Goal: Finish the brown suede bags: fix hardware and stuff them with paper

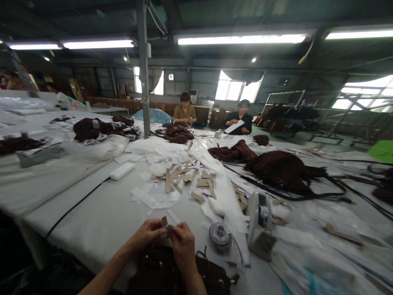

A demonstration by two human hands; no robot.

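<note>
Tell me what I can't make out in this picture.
Head view: lower end of the tan piece, hidden by the left hand and right hand.
Head view: near side of the dark brown item, cut off by the bottom edge.
Head view: green thing, cut off by the right edge.
Head view: wall square, too small to identify.

The dim hall [202, 82] is being lit by long white fluorescent tubes [241, 39] and rectangular glass windows [226, 89], which are being blown out. The dark-brown, gold-trimmed soft article [153, 272] is being sunk in shadow; crumpled clear plastic [333, 266] at lower right is being blurred and stretched.
</note>
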